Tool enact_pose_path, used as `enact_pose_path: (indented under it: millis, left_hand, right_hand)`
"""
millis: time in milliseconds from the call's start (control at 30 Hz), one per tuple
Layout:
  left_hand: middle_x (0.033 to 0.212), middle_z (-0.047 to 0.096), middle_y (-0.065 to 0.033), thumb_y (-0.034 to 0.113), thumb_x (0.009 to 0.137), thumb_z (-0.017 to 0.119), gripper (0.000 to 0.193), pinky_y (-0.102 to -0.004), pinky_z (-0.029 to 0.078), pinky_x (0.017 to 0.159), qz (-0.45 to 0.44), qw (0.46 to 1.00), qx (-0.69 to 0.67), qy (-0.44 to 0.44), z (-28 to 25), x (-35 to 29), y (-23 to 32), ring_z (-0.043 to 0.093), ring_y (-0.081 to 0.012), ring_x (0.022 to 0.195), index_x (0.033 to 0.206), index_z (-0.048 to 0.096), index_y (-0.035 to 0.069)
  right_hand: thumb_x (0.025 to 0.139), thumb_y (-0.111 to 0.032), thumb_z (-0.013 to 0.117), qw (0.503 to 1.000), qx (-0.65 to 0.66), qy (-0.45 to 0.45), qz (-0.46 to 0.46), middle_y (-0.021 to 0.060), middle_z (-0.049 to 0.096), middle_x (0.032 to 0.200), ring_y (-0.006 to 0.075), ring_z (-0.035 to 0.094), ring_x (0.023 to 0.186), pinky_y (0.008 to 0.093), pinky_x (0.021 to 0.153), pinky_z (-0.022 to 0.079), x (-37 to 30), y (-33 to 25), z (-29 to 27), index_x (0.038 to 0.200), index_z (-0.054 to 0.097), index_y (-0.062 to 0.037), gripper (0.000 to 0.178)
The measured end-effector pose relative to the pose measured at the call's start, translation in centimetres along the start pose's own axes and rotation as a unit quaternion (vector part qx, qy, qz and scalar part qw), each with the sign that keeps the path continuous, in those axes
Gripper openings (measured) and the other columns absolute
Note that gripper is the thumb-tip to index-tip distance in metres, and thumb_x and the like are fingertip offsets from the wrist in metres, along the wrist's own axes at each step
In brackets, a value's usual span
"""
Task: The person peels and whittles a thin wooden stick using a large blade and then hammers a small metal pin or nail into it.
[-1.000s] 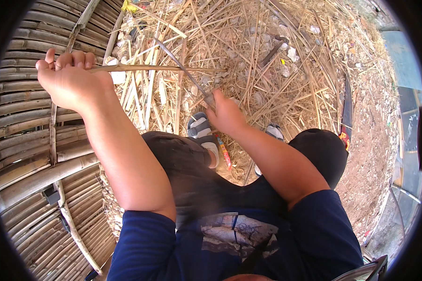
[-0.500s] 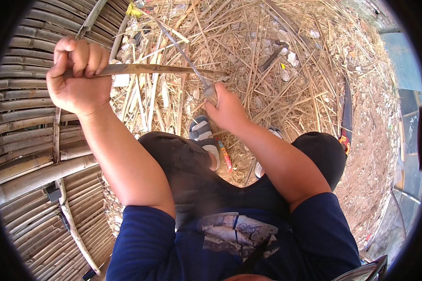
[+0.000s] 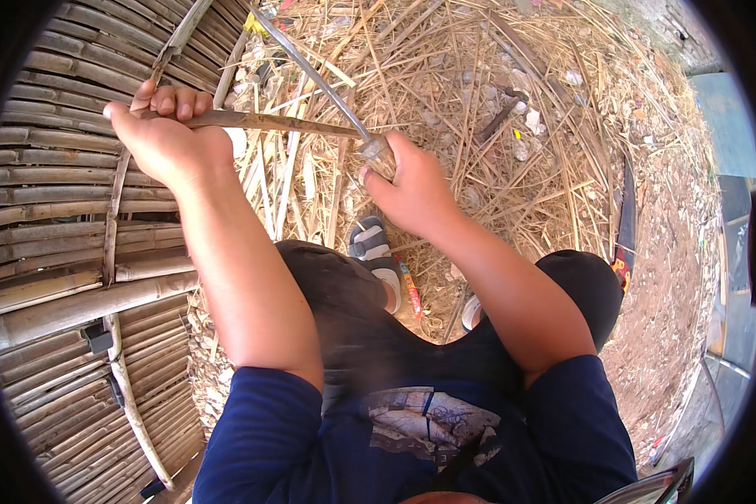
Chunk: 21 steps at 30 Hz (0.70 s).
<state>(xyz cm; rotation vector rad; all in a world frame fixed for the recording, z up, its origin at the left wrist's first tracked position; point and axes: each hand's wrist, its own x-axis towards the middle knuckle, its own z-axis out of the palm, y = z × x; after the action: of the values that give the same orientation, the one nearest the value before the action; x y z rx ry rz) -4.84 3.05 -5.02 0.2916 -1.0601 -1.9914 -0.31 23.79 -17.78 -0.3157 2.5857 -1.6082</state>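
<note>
A narrow brown strip of bamboo or wood (image 3: 269, 123) lies across my closed left hand (image 3: 176, 139), which grips its left end with the palm turned up. My right hand (image 3: 420, 189) is wrapped around the wooden handle (image 3: 379, 156) of a long knife. Its thin grey blade (image 3: 315, 77) slants away to the upper left. The strip's far end meets the blade close to the handle. Whether it continues behind the handle cannot be seen.
Straw, bamboo splints and litter (image 3: 470, 109) cover the ground. A bamboo-slat wall (image 3: 67, 168) rises close on the left. Near my right knee lies a saw (image 3: 624, 218) with a red and yellow handle. A colourful wrapper (image 3: 410, 290) sits beside my sandalled foot (image 3: 370, 239).
My left hand has turned palm up and moved slightly right and down. The strip no longer shows beyond the blade. The knife now looks larger, its blade reaching further to the upper left.
</note>
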Motion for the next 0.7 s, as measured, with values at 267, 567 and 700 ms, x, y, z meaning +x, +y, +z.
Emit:
enact_pose_path:
  millis: [267, 567, 700]
  left_hand:
    - [0.057, 0.029, 0.0021, 0.043, 0.102, 0.043, 0.046, -0.0302, 0.018, 0.051, -0.126, 0.920, -0.081, -0.363, -0.4, -0.5, 1.1, 0.021, -0.0113, 0.050, 0.072, 0.049, 0.009]
    - [0.057, 0.026, 0.0028, 0.043, 0.103, 0.046, 0.047, -0.0303, 0.016, 0.051, -0.121, 0.921, -0.096, -0.358, -0.1, -1.1, 0.3, 0.017, -0.0112, 0.051, 0.068, 0.039, 0.012]
    - [0.057, 0.027, 0.0031, 0.042, 0.104, 0.045, 0.045, -0.0300, 0.017, 0.051, -0.105, 0.912, -0.080, -0.388, -0.6, -1.3, 0.5, 0.017, -0.0108, 0.051, 0.071, 0.042, 0.011]
  right_hand:
    - [0.084, -0.021, 0.071, 0.995, 0.100, -0.024, 0.016, 0.0212, 0.059, 0.066, 0.0407, 0.061, 0.063, 0.0478, 0.061, 0.046, -2.7, -4.5, -1.4, 0.104, 0.056, 0.0039, 0.035]
    - [0.083, -0.018, 0.069, 0.995, -0.083, -0.011, 0.061, 0.0245, 0.066, 0.084, 0.0437, 0.066, 0.079, 0.0510, 0.070, 0.051, -3.4, 4.6, 1.2, 0.116, 0.054, 0.0014, 0.041]
    - [0.084, -0.020, 0.069, 0.996, -0.009, -0.064, 0.057, 0.0240, 0.066, 0.083, 0.0418, 0.067, 0.076, 0.0477, 0.068, 0.050, -3.5, 1.8, 0.3, 0.119, 0.053, 0.0003, 0.043]
